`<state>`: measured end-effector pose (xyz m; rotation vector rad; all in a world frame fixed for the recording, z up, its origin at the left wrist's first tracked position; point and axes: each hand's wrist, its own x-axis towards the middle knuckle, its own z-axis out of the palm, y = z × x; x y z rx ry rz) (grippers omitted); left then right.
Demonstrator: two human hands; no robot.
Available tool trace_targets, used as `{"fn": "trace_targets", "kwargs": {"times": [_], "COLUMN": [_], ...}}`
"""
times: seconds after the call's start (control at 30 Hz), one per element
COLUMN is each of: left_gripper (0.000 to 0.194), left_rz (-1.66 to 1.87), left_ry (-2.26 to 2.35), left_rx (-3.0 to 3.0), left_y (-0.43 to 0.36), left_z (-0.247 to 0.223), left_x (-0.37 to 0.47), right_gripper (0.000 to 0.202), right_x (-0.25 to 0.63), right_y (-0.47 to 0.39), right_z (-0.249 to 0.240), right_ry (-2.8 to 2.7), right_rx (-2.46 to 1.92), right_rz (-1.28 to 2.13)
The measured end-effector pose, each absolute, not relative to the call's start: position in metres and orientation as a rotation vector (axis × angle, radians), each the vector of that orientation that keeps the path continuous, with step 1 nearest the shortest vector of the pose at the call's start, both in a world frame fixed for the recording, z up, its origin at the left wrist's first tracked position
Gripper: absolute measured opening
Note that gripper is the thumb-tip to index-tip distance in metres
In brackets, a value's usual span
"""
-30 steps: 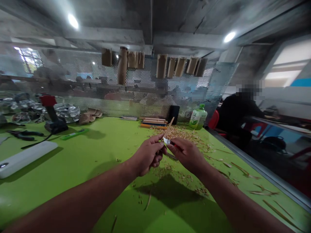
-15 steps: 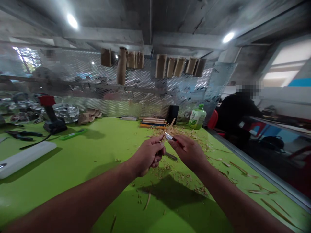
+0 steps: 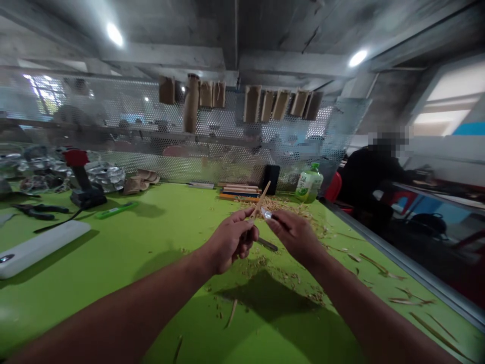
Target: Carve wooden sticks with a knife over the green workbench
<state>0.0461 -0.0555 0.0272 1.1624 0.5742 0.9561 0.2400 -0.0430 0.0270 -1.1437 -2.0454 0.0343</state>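
Observation:
My left hand [image 3: 234, 239] pinches a thin strip of pale wood [image 3: 262, 197], which sticks up and to the right from the fingers. My right hand [image 3: 297, 233] is closed around a small carving knife [image 3: 267, 214]; its bright blade points left, close to the strip, and its handle is mostly hidden in the fist. I cannot tell whether blade and wood touch. Beneath the hands, pale wood shavings [image 3: 261, 261] are scattered over the green tabletop [image 3: 170, 293]. A dark flat metal tool [image 3: 267, 244] lies just behind my left fingers.
At left are a cordless drill [image 3: 81, 177], pliers [image 3: 40, 210], a green utility knife [image 3: 116, 210] and a long white case [image 3: 45, 247]. Along the back stand a black phone [image 3: 271, 179] and a green-capped bottle [image 3: 309, 183]. A person in black [image 3: 366, 177] sits at right.
The knife blade has drawn slightly right, away from my left fingers. The wood strip now stands more plainly in view, and my left fingers have loosened a little.

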Motion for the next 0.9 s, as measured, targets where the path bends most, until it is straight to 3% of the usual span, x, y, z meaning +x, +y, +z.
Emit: {"fn": "trace_targets", "kwargs": {"times": [0.4,0.8,0.9], "left_gripper": [0.017,0.038,0.051], "left_rz": [0.916,0.825,0.775], "left_ry": [0.549,0.576,0.603], "left_rx": [1.161,1.232,1.313], "left_y": [-0.058,-0.063,-0.061], "left_z": [0.025,0.026,0.022], "left_x": [0.048,0.047,0.049], "right_gripper": [0.036,0.038,0.042], "right_x": [0.233,0.261,0.288], "right_y": [-0.049,-0.027,-0.008], "right_z": [0.025,0.031,0.032], "right_ry": [-2.141,-1.717,-1.420], "right_rx": [-1.153,-1.345,-1.367], "right_rz": [0.012,-0.116,0.098]}}
